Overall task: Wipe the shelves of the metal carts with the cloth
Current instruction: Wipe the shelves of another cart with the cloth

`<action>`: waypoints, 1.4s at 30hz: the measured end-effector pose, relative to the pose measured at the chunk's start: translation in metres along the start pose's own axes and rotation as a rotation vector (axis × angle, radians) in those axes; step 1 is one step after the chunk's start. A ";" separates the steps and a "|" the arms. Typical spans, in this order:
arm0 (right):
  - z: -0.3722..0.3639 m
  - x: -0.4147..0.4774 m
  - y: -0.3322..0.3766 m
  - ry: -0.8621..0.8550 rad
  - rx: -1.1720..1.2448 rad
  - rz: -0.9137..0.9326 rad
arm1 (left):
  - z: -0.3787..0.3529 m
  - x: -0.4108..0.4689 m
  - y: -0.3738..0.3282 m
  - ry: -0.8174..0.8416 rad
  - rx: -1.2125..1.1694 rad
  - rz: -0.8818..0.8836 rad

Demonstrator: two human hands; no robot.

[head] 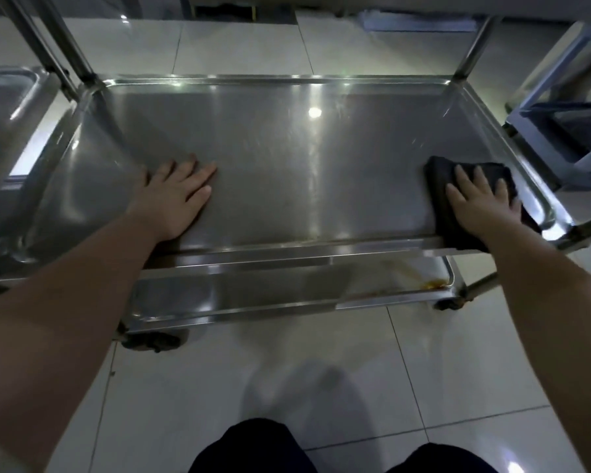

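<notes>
- Far to the left of your left hand: a second metal cart. Only part of its shelf is in frame, and it stands just beside the cart you're at.
- Your left hand: palm down, flat on the top shelf. Fingers are straight and slightly spread, holding nothing. The heel of the hand sits at the shelf's front rim, toward the left end.
- Between your two hands: bare steel with lamp glare and faint streaks.
- Below both hands: the lower shelf, mostly hidden under the top one. A brown stain sits in its right corner, under and nearer to you than your right hand.
- Cloth: dark and folded, lying on the top shelf directly under your right hand at the near right corner. Its near edge laps over the front rim.
- Your right hand: flat on top of the cloth, fingers straight and a little apart. It presses down on the cloth and doesn't pinch it.
- To the right of your right hand: a grey frame stand on the tiled floor, apart from the cart.
</notes>
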State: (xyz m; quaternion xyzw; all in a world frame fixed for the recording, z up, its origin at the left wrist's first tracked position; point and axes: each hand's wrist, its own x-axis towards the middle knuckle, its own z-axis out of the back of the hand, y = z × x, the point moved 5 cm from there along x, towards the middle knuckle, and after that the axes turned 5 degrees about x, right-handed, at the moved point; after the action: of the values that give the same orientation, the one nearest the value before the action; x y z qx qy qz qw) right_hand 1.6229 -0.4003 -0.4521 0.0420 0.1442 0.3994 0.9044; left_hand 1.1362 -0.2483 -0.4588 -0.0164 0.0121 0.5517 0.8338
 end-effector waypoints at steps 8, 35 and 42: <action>-0.081 -0.118 0.222 0.014 -0.062 0.401 | -0.001 0.000 -0.002 0.011 -0.008 0.029; -0.066 -0.084 0.227 0.016 -0.007 0.469 | -0.001 -0.001 -0.003 -0.010 0.035 0.016; -0.006 0.011 0.052 -0.025 0.056 -0.037 | -0.002 -0.001 -0.012 -0.022 0.016 0.031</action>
State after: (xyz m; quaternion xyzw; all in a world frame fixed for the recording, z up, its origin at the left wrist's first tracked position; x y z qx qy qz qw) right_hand 1.5910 -0.3576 -0.4507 0.0695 0.1446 0.3780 0.9118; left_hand 1.1465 -0.2539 -0.4604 -0.0035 0.0075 0.5645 0.8254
